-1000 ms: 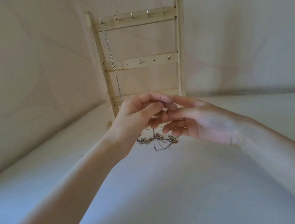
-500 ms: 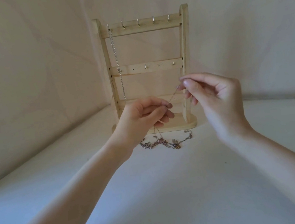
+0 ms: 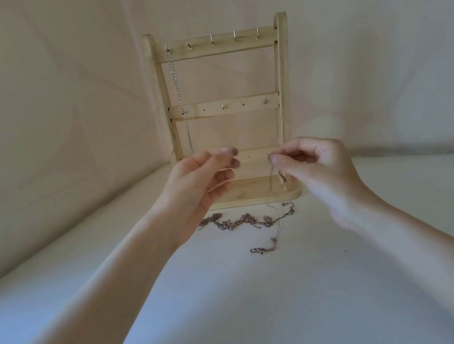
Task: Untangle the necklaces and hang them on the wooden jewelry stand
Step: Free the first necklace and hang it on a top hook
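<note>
1. Head view, the stand: the wooden jewelry stand (image 3: 226, 116) stands upright at the far edge of the white surface (image 3: 238, 301), close to the draped backdrop (image 3: 50, 109); its top bar carries a row of small hooks (image 3: 234, 36), and the middle bar a few more.
2. Head view, the hung piece: a silver chain (image 3: 179, 99) hangs straight down from the leftmost top hook, along the inner side of the left post; its lower end stops just above the left hand.
3. Head view, the right hand (image 3: 321, 170): it is raised in front of the stand's lower right corner; thumb and forefinger are curled together and pinch a thin necklace (image 3: 273, 191) at its upper end; the other fingers curl loosely behind; the thin necklace drops from the fingertips past the stand's base down to the surface, ending in a small clasp piece (image 3: 261, 250) lying nearer the person.
4. Head view, the left hand (image 3: 201, 187): it is raised in front of the stand's lower left part, blurred; its fingers are bent towards the thumb, but whether they grip any strand cannot be told.
5. Head view, the tangle: the tangled necklaces (image 3: 241, 222) lie in a wavy line on the surface just in front of the stand's base, below and between both hands, apart from the fingers.
</note>
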Demonstrator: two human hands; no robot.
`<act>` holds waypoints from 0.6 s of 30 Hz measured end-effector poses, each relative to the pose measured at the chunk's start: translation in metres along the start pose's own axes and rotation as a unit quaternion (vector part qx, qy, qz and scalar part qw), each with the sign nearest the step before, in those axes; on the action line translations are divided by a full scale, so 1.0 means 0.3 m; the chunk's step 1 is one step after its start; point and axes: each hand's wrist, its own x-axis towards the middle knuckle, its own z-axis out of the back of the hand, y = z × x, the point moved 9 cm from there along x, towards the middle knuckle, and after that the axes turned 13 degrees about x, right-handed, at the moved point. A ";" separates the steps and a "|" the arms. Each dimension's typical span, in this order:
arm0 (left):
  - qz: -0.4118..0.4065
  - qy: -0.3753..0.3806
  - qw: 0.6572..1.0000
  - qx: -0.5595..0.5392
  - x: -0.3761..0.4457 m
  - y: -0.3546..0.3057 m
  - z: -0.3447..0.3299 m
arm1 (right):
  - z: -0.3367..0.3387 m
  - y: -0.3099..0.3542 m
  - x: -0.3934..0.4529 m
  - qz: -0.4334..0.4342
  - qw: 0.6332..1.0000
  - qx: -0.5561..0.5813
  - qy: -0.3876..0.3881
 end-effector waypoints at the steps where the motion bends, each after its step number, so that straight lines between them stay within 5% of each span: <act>1: -0.001 0.018 0.999 0.051 -0.006 0.007 -0.022 | -0.017 -0.004 -0.004 -0.005 1.000 -0.007 0.019; 10: -0.031 0.006 0.975 0.219 -0.012 0.016 -0.052 | -0.070 0.023 -0.021 0.002 0.996 0.004 0.086; 18: -0.020 0.013 0.978 0.205 -0.010 0.022 -0.045 | -0.081 0.019 -0.019 -0.001 0.993 -0.012 0.116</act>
